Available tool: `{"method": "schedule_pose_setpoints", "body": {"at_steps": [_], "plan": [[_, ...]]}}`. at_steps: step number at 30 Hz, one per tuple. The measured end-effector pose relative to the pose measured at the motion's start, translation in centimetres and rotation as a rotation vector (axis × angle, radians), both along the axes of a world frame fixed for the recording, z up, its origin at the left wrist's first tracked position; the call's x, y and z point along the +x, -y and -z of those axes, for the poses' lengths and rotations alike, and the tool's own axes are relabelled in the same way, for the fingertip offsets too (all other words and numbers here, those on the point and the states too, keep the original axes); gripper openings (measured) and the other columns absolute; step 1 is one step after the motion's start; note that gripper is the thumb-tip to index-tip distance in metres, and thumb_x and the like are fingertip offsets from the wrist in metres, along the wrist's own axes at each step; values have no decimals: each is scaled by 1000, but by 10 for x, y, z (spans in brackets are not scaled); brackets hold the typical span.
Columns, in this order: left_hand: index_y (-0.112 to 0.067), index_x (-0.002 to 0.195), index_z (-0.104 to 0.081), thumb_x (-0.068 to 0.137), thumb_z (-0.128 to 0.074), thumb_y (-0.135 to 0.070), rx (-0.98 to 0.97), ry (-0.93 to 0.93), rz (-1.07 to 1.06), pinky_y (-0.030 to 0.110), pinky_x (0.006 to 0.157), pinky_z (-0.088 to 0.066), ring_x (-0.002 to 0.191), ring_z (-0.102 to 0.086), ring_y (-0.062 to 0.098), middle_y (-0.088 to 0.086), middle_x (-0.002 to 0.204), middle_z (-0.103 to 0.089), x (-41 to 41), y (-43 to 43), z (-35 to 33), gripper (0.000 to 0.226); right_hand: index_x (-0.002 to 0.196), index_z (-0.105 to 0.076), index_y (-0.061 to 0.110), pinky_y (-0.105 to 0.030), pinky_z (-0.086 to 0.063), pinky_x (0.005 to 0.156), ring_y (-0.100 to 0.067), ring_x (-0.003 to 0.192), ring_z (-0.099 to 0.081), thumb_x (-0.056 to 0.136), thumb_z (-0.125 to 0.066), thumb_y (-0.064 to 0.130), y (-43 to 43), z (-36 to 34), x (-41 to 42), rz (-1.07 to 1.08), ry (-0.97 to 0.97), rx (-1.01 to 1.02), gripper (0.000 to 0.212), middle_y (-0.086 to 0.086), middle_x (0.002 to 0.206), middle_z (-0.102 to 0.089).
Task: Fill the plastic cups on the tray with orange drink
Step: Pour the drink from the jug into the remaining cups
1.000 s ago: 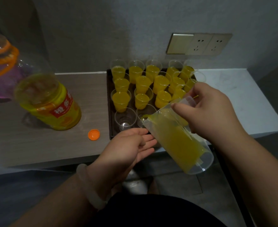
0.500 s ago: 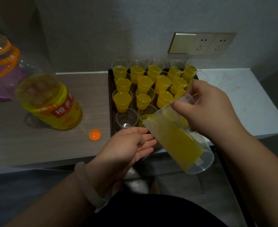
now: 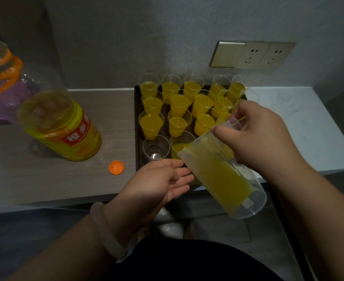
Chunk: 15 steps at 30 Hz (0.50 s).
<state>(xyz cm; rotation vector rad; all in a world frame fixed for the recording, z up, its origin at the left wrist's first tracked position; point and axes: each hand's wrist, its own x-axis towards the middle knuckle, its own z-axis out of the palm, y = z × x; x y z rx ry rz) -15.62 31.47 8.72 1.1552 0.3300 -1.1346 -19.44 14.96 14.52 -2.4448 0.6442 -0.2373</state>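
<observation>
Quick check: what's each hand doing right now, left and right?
Left hand: open, fingers straight, holding nothing.
Right hand: grips the tilted clear jug of orange drink.

left hand: low, palm inward, fingers straight | right hand: raised, fingers curled, gripping

Clear plastic cups of vivid orange-yellow drink stand on a dark brown tray. A yellow bottle with a red label and an orange cap sit on the pale wood-grain worktop.
</observation>
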Motion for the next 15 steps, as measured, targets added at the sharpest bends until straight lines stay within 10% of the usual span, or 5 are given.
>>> {"method": "schedule_pose_setpoints", "body": {"at_steps": [15], "plan": [[5, 137, -40, 89, -24, 16, -7, 14, -15, 36, 92, -49, 115, -59, 32, 24, 127, -57, -2, 0, -3, 52, 79, -52, 17, -35, -49, 55, -16, 64, -52, 77, -70, 37, 1, -3, 4, -21, -12, -55, 27, 2, 72, -53]]}}
